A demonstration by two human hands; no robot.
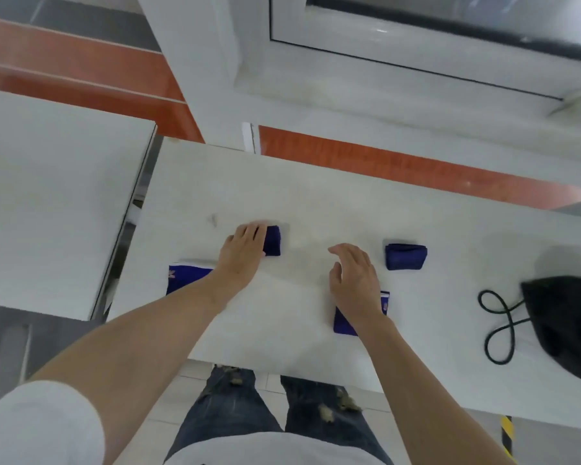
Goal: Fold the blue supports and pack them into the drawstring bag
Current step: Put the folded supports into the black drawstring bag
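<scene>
A pale bench (316,182) carries four blue supports: two folded, one left of centre (273,240) and one to the right (406,257), and two flat near the front (185,276) (343,323). A black drawstring bag (564,323) lies at the right end.

— How many blue supports do you count?
— Four on the worktop (316,196): a folded support under the left hand (273,240), a second folded support (406,257) lying free, a flat support at the left (187,276), and a flat support beneath the right wrist (344,325).
— So two folded, two flat. Bags?
— One black drawstring bag (564,327), with one looped cord (498,325).
— Hands?
— Two: the left hand (240,255) and the right hand (354,280).
— Worktops?
— Two; a second worktop (54,196) stands at the left.
</scene>
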